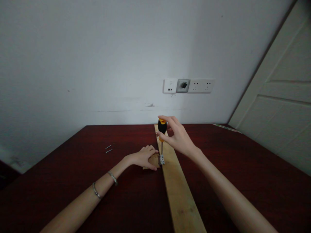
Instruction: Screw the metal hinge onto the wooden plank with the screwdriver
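My right hand (pixel 177 134) is closed round the black and yellow handle of a screwdriver (pixel 162 126). The screwdriver stands nearly upright, its shaft running down to a small metal hinge (pixel 162 159). That hinge lies at the left edge of a long wooden board (pixel 179 184), against a small wooden block (pixel 154 160). With thumb and fingers apart round the block, my left hand (pixel 145 157) holds it down beside the board. Whether the tip sits in a screw is too small to tell.
Two thin metal pieces (pixel 109 149), like screws or nails, lie left of my left hand on the dark red tabletop (pixel 73 181). Behind the table is a white wall with sockets (pixel 201 86). A pale door (pixel 279 87) stands at the right.
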Motion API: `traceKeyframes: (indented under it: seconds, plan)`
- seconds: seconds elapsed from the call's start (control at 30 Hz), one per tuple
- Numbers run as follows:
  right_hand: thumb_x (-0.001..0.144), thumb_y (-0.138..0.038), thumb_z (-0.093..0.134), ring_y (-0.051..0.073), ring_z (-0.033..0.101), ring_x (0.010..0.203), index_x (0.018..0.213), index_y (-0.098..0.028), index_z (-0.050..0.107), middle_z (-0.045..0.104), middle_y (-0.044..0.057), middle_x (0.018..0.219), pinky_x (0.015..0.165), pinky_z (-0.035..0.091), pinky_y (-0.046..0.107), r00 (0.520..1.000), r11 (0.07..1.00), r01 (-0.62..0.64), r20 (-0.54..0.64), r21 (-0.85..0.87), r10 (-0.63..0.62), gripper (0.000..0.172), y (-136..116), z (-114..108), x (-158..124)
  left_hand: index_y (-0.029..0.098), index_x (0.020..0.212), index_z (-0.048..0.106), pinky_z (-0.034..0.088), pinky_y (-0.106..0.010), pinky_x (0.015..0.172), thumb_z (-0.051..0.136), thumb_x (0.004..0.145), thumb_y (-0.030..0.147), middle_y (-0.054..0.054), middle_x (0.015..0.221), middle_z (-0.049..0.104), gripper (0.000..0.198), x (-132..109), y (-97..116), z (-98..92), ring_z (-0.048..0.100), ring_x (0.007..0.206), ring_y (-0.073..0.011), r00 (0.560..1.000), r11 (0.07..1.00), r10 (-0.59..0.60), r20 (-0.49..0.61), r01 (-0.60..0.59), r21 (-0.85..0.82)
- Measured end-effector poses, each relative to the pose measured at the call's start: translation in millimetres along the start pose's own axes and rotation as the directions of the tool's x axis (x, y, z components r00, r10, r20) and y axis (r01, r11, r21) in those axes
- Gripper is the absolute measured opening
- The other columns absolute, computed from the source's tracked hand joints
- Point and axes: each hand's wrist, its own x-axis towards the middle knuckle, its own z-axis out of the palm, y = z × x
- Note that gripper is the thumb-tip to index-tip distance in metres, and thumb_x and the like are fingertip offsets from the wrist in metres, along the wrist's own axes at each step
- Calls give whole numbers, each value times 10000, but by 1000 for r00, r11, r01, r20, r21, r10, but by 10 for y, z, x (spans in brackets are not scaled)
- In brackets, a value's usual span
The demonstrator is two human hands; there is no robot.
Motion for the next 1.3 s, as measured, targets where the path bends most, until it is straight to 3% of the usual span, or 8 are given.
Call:
traceKeyframes:
  seconds: [0.17, 0.47, 0.63, 0.73, 1.1, 1.3]
  plan:
    - [857, -318, 613, 203, 615, 878, 1302, -303, 498, 544, 71, 1115, 766, 558, 385, 1000, 1000, 0, -19, 4, 0, 460, 13, 8, 4, 224, 1352, 457, 333, -383, 1050, 734, 647, 597, -72, 1239, 458, 844, 6, -19, 16, 412, 1153, -249, 1000, 1000, -3, -12, 3, -23]
    - [816, -165, 545, 232, 606, 1035, 1303, -242, 468, 607, 91, 1193, 921, 509, 424, 996, 997, 57, -64, 45, -55, 499, 37, 2, 11, 210, 1342, 465, 337, -385, 1044, 733, 663, 568, -76, 1249, 452, 813, -5, -14, -6, 403, 1144, -250, 1000, 1000, 1, 12, -1, -22]
    - [842, -332, 629, 214, 623, 896, 1296, -274, 496, 588, 74, 1155, 805, 547, 395, 1000, 1000, 3, -24, -17, -3, 477, 30, -9, 5, 211, 1362, 444, 322, -398, 1059, 725, 676, 562, -75, 1254, 443, 820, -16, 6, -21, 393, 1144, -249, 1000, 1000, -4, 21, 4, -12]
    - [852, -346, 634, 183, 609, 813, 1275, -298, 521, 575, 61, 1103, 740, 549, 357, 1000, 1000, 2, -18, -22, -2, 441, 33, -4, -2, 216, 1363, 443, 325, -402, 1055, 722, 684, 551, -74, 1256, 443, 807, -25, 33, -43, 393, 1143, -250, 1000, 1000, -9, 29, 9, -14]
    - [874, -230, 565, 225, 622, 1029, 1310, -267, 473, 614, 81, 1239, 901, 521, 415, 993, 993, 93, -84, 68, -87, 447, 104, 57, 1, 222, 1319, 476, 347, -371, 1014, 720, 668, 576, -75, 1230, 461, 780, -16, -9, -21, 413, 1112, -244, 1000, 1000, 20, 6, -20, -12]
    - [883, -232, 555, 208, 635, 942, 1329, -250, 469, 605, 93, 1273, 890, 526, 415, 991, 992, 103, -95, 69, -96, 454, 116, 66, -4, 204, 1337, 458, 328, -392, 1049, 724, 672, 562, -82, 1257, 444, 800, -18, 4, -34, 398, 1144, -254, 1000, 1000, 6, 24, -6, -6]
